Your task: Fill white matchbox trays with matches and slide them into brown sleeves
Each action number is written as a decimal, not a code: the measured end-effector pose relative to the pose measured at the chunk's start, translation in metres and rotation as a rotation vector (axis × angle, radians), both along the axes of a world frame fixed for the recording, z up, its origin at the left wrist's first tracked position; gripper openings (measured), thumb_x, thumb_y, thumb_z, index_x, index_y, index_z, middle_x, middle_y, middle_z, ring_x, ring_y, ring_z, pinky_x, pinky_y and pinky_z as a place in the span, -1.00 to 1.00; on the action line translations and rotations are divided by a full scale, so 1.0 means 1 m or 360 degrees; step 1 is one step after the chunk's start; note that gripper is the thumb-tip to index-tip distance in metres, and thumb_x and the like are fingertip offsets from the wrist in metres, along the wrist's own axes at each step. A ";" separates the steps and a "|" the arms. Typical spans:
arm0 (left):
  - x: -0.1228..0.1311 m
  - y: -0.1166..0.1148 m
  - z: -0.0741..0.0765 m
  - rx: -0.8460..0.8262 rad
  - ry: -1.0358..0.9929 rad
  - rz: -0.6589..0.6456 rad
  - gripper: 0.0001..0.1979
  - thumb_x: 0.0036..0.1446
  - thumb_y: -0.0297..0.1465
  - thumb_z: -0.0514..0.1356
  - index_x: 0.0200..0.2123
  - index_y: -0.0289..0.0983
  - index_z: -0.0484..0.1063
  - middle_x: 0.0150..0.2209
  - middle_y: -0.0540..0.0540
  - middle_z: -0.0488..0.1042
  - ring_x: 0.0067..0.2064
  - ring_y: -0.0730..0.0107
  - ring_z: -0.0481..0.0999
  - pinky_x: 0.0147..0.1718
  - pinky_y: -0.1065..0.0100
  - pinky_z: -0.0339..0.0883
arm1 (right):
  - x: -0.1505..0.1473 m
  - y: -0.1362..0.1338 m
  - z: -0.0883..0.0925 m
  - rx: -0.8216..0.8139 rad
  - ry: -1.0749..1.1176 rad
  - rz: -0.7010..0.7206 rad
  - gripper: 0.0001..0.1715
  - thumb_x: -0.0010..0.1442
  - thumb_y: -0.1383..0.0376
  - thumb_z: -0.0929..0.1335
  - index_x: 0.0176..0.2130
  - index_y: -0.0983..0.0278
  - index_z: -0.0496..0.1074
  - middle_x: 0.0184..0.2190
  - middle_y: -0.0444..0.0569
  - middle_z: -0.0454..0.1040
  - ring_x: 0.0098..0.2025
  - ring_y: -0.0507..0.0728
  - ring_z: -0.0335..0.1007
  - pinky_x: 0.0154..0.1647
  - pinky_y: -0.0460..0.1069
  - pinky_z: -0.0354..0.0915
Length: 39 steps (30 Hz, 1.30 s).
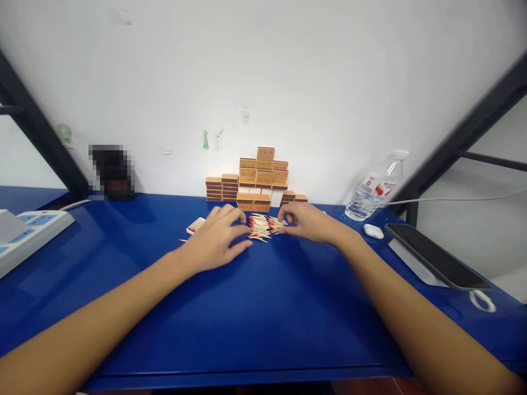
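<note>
A pile of loose red-tipped matches point(259, 226) lies on the blue tabletop, with a smaller bunch of matches point(275, 224) at its right side. My left hand point(220, 237) is at the pile's left edge, fingers spread and thumb apart, holding nothing. From the right, my right hand point(302, 221) reaches the smaller bunch. Its thumb and index finger are bent but apart, around the match ends. Partly hidden behind my left hand is a white matchbox tray point(195, 225) with matches in it. One stray match point(182, 240) lies beside that tray.
Stacked matchboxes point(264, 176) stand against the wall behind the matches. On the right are a water bottle point(376, 186), a white earbud case point(373, 231) and a phone point(436, 255). A power strip point(35, 233) sits at the left; a blurred dark object point(117, 173) stands behind.
</note>
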<state>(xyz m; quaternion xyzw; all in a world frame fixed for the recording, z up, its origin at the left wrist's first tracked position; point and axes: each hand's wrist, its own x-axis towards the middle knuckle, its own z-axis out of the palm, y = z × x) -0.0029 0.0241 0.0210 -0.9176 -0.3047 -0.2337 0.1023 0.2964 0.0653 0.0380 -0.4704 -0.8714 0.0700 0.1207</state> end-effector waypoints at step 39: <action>-0.068 0.030 0.038 -0.0134 0.0112 0.0615 -0.59 0.27 -0.20 0.14 0.05 -0.31 0.54 -0.06 -0.23 0.63 -0.09 0.02 0.61 -0.14 0.17 0.40 | -0.127 -0.042 0.013 -0.0032 0.0086 0.0205 -0.86 0.42 0.34 0.33 -0.21 0.26 0.49 -0.15 0.07 0.55 -0.19 0.15 0.47 -0.19 0.01 0.27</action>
